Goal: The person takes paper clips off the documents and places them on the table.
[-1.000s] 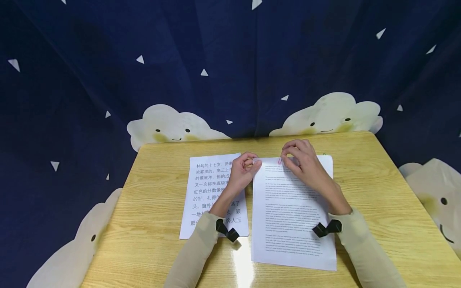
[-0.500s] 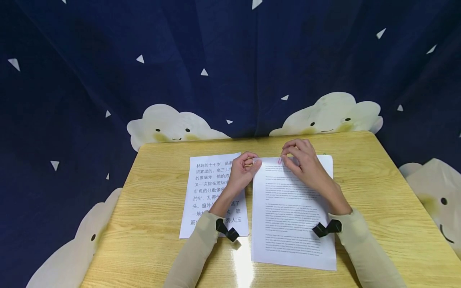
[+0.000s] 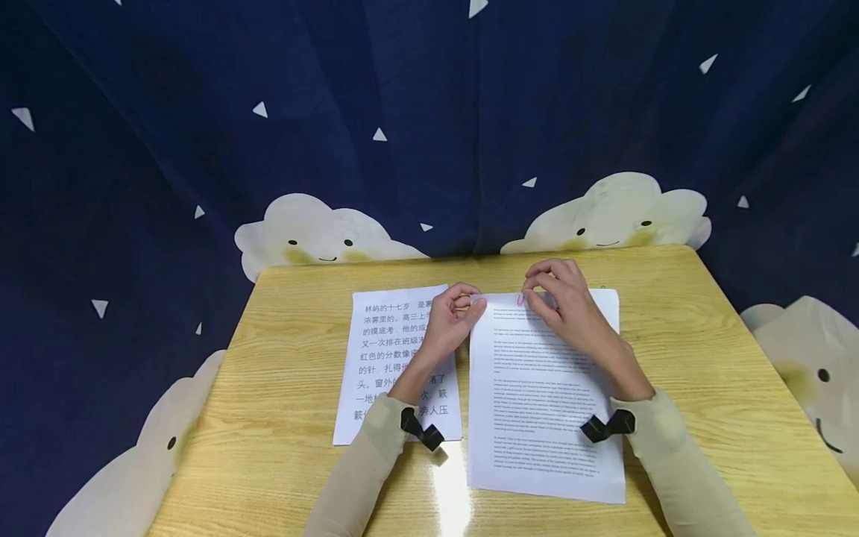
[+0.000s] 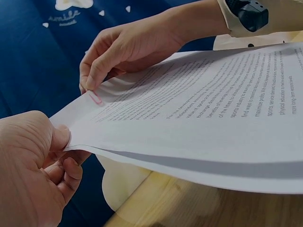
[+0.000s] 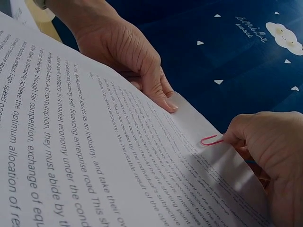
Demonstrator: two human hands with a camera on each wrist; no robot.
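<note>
A pink paper clip (image 5: 212,140) sits on the top edge of the printed English sheets (image 3: 537,418). My right hand (image 3: 570,309) pinches the clip's outer end between thumb and forefinger; its loop lies over the front of the page. At the top left corner, my left hand (image 3: 455,321) pinches the sheets, thumb on top and fingers beneath. In the left wrist view, the top of the sheets is lifted, with a gap between layers along the near side. A teal bit (image 5: 250,161), perhaps another clip, shows beside my right fingers in the right wrist view.
Left of the English sheets lies a stack of pages with large Chinese print (image 3: 389,358), partly under my left forearm. Both rest on a wooden table (image 3: 268,418). A dark blue curtain (image 3: 429,112) with clouds and triangles hangs behind the table's far edge.
</note>
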